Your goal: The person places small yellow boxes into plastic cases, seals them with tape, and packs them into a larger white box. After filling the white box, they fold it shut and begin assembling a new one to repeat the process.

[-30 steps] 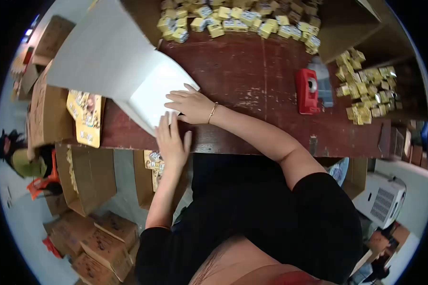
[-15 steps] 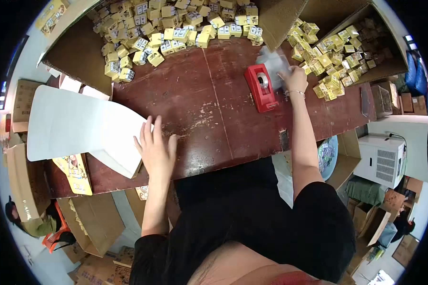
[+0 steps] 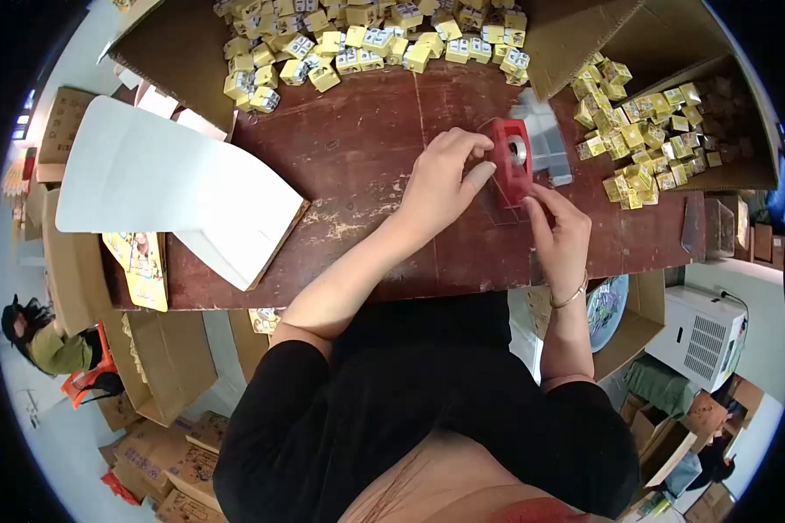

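Note:
A clear, thin plastic piece (image 3: 503,212) is held over the red tape dispenser (image 3: 513,179), and only its faint outline shows. My left hand (image 3: 445,183) reaches across from the left, its thumb and forefinger at the upper left edge of the piece. At the lower right edge, close to the dispenser's near end, my right hand (image 3: 563,228) pinches it. A roll of tape sits inside the dispenser. Just behind lie more clear, flattened plastic pieces (image 3: 545,139) in a small pile.
Many small yellow boxes (image 3: 358,57) spill from a cardboard box at the back, and others (image 3: 645,131) at the right. A white curved sheet (image 3: 174,174) rests at the left over yellow printed packaging (image 3: 139,266). A person (image 3: 48,336) is at far left.
My left hand has left the white sheet and crossed to the dispenser. My right hand has come back from the clear pieces towards me with one of them. The view has shifted.

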`<state>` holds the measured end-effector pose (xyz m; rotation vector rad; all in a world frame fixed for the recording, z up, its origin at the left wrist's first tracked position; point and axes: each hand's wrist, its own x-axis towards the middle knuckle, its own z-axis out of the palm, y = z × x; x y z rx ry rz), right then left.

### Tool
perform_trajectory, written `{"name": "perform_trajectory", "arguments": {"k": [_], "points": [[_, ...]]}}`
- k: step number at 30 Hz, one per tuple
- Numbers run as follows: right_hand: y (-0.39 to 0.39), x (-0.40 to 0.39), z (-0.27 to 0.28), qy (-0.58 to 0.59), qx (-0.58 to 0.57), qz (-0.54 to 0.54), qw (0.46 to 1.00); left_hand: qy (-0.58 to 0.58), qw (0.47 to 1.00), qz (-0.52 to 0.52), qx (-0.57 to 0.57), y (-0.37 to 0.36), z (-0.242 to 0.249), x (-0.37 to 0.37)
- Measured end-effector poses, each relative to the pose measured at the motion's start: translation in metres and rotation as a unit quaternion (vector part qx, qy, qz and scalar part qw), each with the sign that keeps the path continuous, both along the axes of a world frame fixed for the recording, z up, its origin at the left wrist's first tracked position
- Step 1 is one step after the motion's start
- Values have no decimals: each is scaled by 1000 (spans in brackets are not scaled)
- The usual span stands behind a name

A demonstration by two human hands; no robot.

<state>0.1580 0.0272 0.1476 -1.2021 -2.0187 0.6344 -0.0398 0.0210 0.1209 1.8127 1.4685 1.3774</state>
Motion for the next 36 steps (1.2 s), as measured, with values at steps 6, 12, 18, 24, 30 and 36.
{"name": "perform_trajectory", "arguments": {"k": [6,12,18,24,30,36], "points": [[9,-46,-24,-240,194,23,951,-93,985,-55,-135,-8,-4,-32],[14,-87,-40,-196,160,120,960,-232,942,-10,-242,-18,-11,-56],[22,-103,-73,216,-313,168,910,-258,958,117,-50,-50,-28,-55],[-8,-114,-56,250,-372,249,859,-332,928,162,-51,-65,-30,-59],[-14,-115,-49,267,-366,225,863,-226,964,140,-20,-72,-33,-45],[-6,-107,-82,216,-238,265,909,-174,981,87,-18,-73,-52,-36]]}}
